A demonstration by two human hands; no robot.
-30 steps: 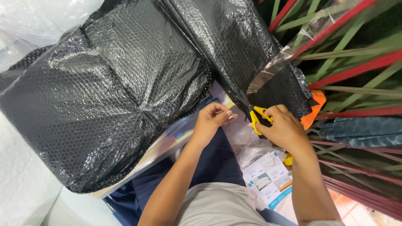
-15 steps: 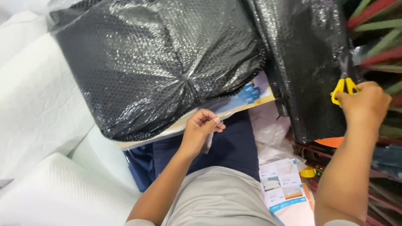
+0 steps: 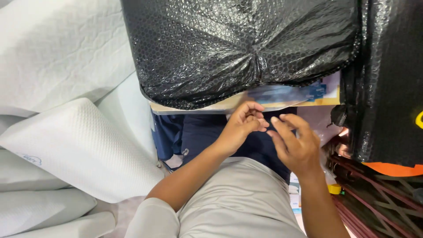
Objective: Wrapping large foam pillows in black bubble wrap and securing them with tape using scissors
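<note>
Black bubble-wrapped bundle [image 3: 246, 48] lies just above your hands, its top cut off. Your left hand [image 3: 241, 125] pinches something too small to make out; your right hand [image 3: 294, 143] hovers open, empty, beside white pillows [image 3: 79, 145].

Two black bubble-wrapped bundles [image 3: 246, 48] [image 3: 387, 79], four white pillows [image 3: 83, 150] [image 3: 61, 48] [image 3: 39, 205] [image 3: 66, 227], and two hands [image 3: 244, 125] [image 3: 293, 145].

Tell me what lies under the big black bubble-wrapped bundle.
Under the black bubble-wrapped bundle a flat cardboard sheet with blue print pokes out, just above the left hand and right hand. How far it extends underneath is hidden.
</note>
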